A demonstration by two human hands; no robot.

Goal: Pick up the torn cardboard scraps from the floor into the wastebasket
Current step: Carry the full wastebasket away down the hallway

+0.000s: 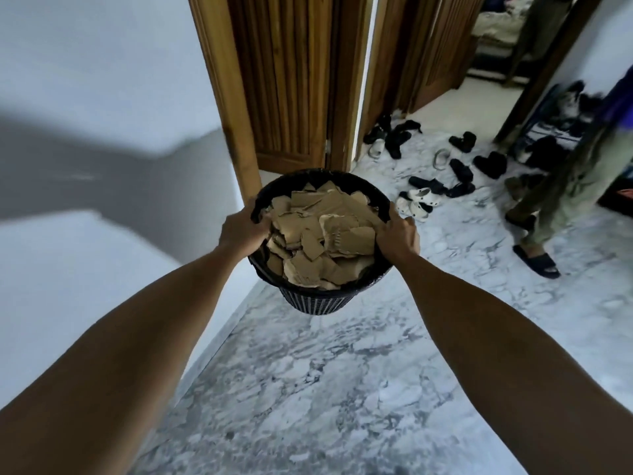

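At the left of the frame a pale wall (85,97) carries a blurred shadow; your left hand (241,229) is clamped on the left rim of the wastebasket (318,298), fingers curled inside; the basket sits at centre frame, a single dark slatted tub held above the marbled floor (308,389), its base cut from sight by its own wall; torn cardboard scraps (322,234) fill it to the brim, brown, ragged-edged, overlapping, too many to count; your right hand (399,234) grips the right rim the same way; behind stand wooden doors (291,80); at right, scattered shoes (445,173), roughly a dozen, blurred; a person's leg (561,200) in a dark slipper is cut off at the frame's right edge.
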